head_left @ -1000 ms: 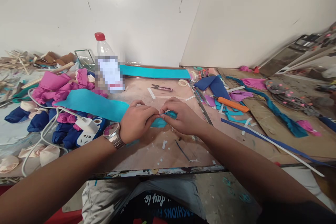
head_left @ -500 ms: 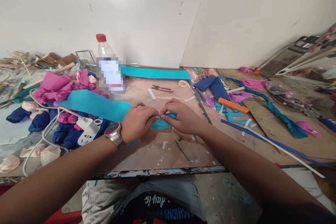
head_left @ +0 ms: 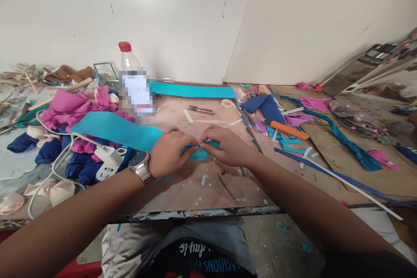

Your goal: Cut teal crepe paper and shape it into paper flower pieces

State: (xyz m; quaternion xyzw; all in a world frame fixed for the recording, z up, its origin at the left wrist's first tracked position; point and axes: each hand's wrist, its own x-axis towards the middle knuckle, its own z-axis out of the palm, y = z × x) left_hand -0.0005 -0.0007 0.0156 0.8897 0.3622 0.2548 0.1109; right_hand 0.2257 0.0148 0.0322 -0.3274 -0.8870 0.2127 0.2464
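Observation:
A wide turquoise fabric strip point(head_left: 120, 132) runs from the heap at left under my left hand point(head_left: 171, 150). That hand wears a metal wristwatch and pinches the strip's right end between thumb and forefinger. My right hand point(head_left: 221, 145) pinches the same end from the other side, and the thumbs nearly meet. The cloth is gathered between the fingertips, with a bit of turquoise showing below them. Fingers hide most of the fold. Thread snips point(head_left: 201, 109) lie on the table beyond my hands.
Pink and navy fabric puffs point(head_left: 70, 102) and a white-corded power strip point(head_left: 114, 167) crowd the left. A phone point(head_left: 138, 93) leans on a red-capped bottle point(head_left: 125, 47). At right lie an orange utility knife point(head_left: 286, 130), scraps and cardboard point(head_left: 339, 169). Another turquoise strip point(head_left: 195, 91) lies along the wall.
Both hands stay in nearly the same place, still pinching the cloth. My left wrist has turned very slightly, and the fold between the fingertips has shifted a little.

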